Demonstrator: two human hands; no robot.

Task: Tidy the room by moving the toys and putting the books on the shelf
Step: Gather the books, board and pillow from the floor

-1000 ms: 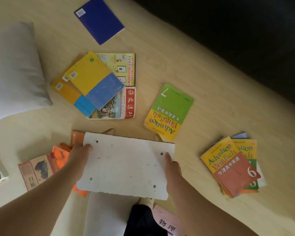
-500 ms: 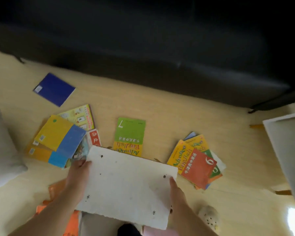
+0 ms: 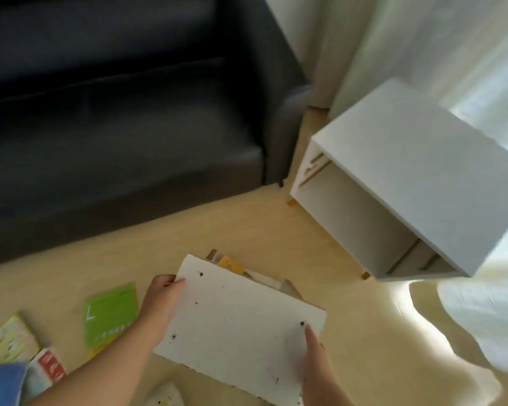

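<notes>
Left hand: we see the left hand (image 3: 162,300) come in from the lower left on a bare forearm. It grips the left edge of a flat white rectangular board with small dark holes (image 3: 241,317), thumb on the top face and the other fingers tucked under the edge.
Right hand: the right hand (image 3: 317,370) rises from the bottom edge and holds the board's near right corner. Its thumb lies straight on top, just beside a dark hole; the other fingers are beneath, so we cannot tell how they lie.
Board: it is tilted, held between both hands over the pale wooden floor (image 3: 364,332).
Hidden: the board covers a pile of books, of which only a yellow cover corner (image 3: 230,265) and some pale edges peek past its far side. A white speckled thing (image 3: 165,395) is cut off at the bottom (we cannot name it). Blur makes every title unreadable.
Books: a green rectangular paperback (image 3: 110,315) lies on the floor just left of the left forearm. A pale yellow-green book (image 3: 9,338), a red-and-white book (image 3: 49,366) and a blue-and-yellow book (image 3: 3,382) overlap at the lower left.
Shelf: a white open-fronted box shelf on short tan legs (image 3: 408,177) stands to the right, well apart from the books.
Around: a dark grey upholstered sofa (image 3: 115,112) spans the far side, its arm near the shelf; a pale curtain (image 3: 408,39) hangs behind.
</notes>
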